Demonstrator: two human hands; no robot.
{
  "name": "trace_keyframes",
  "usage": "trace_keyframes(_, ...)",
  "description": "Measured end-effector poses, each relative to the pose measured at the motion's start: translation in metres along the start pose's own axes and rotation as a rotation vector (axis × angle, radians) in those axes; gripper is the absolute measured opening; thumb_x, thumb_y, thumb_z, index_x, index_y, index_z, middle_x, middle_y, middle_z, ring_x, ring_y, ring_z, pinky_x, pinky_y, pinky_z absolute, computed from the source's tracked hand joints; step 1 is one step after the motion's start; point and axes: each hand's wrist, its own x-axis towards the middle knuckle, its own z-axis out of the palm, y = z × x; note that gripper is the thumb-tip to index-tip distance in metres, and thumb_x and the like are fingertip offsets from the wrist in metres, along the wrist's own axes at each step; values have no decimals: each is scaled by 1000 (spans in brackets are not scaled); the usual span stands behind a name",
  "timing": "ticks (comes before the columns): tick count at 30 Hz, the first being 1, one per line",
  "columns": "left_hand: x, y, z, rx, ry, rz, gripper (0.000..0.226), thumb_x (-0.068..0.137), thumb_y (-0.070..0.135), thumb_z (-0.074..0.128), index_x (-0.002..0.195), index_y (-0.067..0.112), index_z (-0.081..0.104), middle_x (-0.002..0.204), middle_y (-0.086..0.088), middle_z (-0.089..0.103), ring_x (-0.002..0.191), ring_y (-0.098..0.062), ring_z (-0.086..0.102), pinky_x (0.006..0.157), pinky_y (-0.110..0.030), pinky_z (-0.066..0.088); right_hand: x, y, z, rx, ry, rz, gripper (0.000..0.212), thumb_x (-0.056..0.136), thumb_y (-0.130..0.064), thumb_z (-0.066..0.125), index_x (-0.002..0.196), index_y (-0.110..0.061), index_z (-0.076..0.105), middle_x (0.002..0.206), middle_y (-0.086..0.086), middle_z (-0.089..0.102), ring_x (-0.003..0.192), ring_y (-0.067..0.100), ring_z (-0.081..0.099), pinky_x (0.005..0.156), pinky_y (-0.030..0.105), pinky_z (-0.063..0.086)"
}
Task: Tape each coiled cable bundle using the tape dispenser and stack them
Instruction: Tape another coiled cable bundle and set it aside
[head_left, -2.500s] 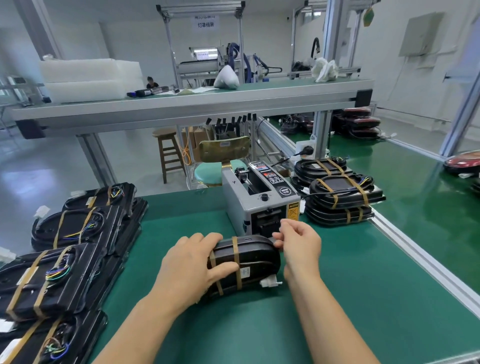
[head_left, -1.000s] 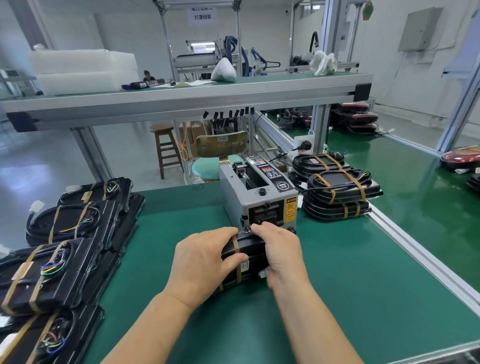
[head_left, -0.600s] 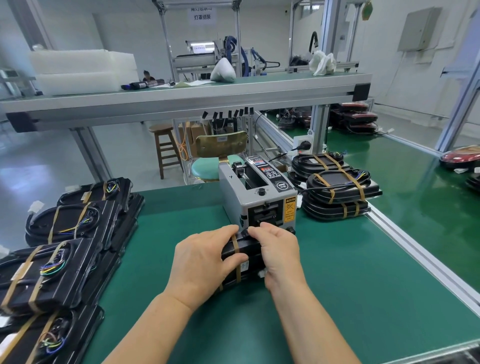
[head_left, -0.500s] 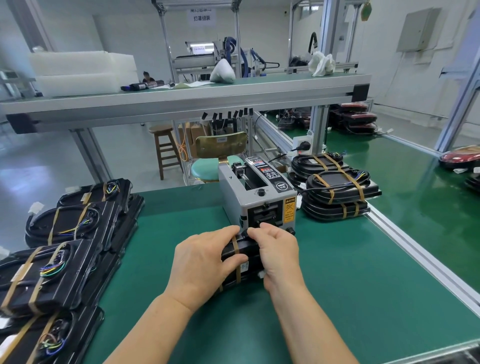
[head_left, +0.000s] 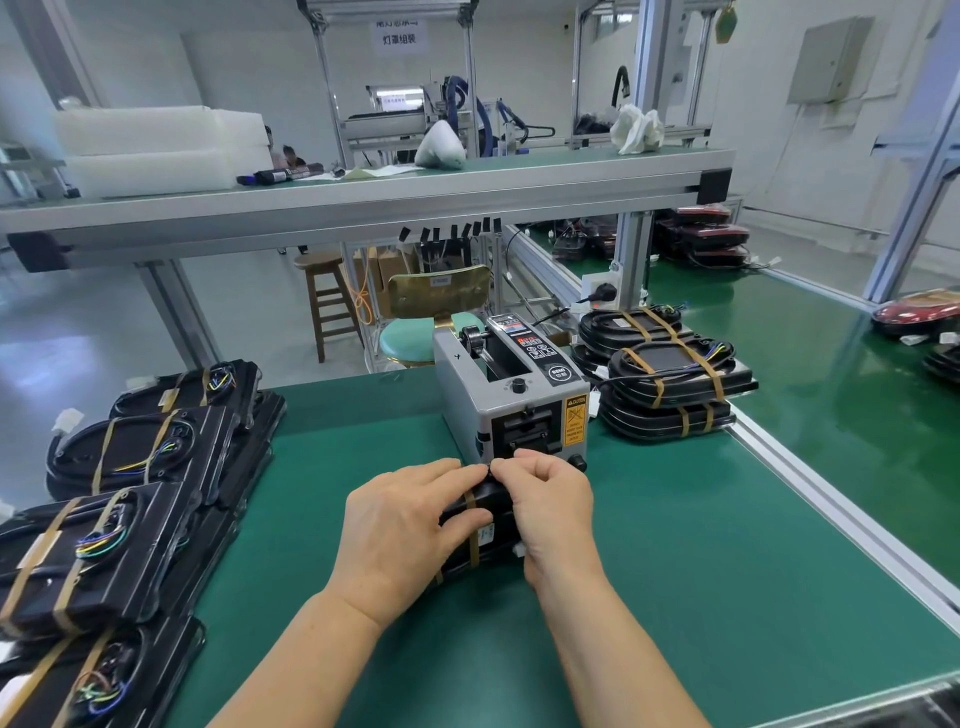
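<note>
Presently, head view. My left hand (head_left: 410, 525) lies over the left part of a black cable bundle (head_left: 496, 501), fingers curled across its top and thumb pressed on its near face, so it grips the bundle. My right hand (head_left: 553, 506) covers the bundle's right end with the fingers curled down over the top edge, also gripping it. The fingertips of both hands meet at the bundle's far upper edge. Whether anything is pinched between them, I cannot tell.

The bundle stands on its edge on the green table (head_left: 675, 571), just in front of the tape dispenser (head_left: 511, 395) and close to its front slot. One tan tape band (head_left: 471, 540) runs around the bundle between my hands, and a small white label sits beside it.

To the right of the dispenser, a stack of taped bundles (head_left: 670, 384) rests near the table's metal rail. On the left side, more taped bundles (head_left: 140, 447) lie in overlapping piles reaching to the near edge.

Beyond the table stand a chair (head_left: 439, 296) with a green seat and a wooden stool (head_left: 327, 301), under a long raised shelf (head_left: 363, 192).
</note>
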Motion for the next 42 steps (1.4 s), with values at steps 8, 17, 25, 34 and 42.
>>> trace_keyframes(8, 0, -1, 1, 20, 9, 20, 32, 70, 46, 73, 97, 31, 78, 94, 13, 75, 76, -12, 72, 59, -27, 58, 8, 9, -5, -28, 137, -37, 20, 84, -34, 74, 77, -18, 65, 106, 7, 65, 100, 23, 64, 95, 47, 51)
trace_keyframes(17, -3, 1, -2, 2, -68, -6, 34, 70, 41, 85, 100, 31, 73, 95, 21, 72, 77, -10, 70, 60, -30, 56, 19, 18, -10, -310, 118, -215, 16, 85, -23, 71, 88, -26, 56, 93, -9, 61, 84, -1, 56, 67, 5, 39)
trace_keyframes(25, -3, -1, -5, 86, -117, 120, 27, 88, 43, 63, 112, 35, 73, 93, 12, 68, 69, -16, 65, 52, -28, 50, 22, 40, -22, -118, -2, 107, 37, 102, -42, 42, 92, -21, 70, 93, 0, 73, 90, 18, 67, 82, 39, 56)
trace_keyframes(34, 21, 5, -4, 216, -535, -43, 84, 77, 87, 3, 149, 49, 23, 108, 6, 50, 89, -16, 45, 83, -29, 35, 12, 38, -7, -56, 31, 136, 41, 105, -41, 35, 116, -19, 67, 115, 4, 69, 108, 23, 63, 94, 42, 51)
trace_keyframes(42, 25, 2, -7, 78, -553, -22, 46, 78, 52, 65, 119, 37, 49, 109, 15, 57, 102, -13, 54, 89, -31, 41, 37, 22, -16, 18, 125, 70, 16, 93, -11, 59, 82, -18, 69, 73, 2, 64, 69, 17, 56, 69, 34, 49)
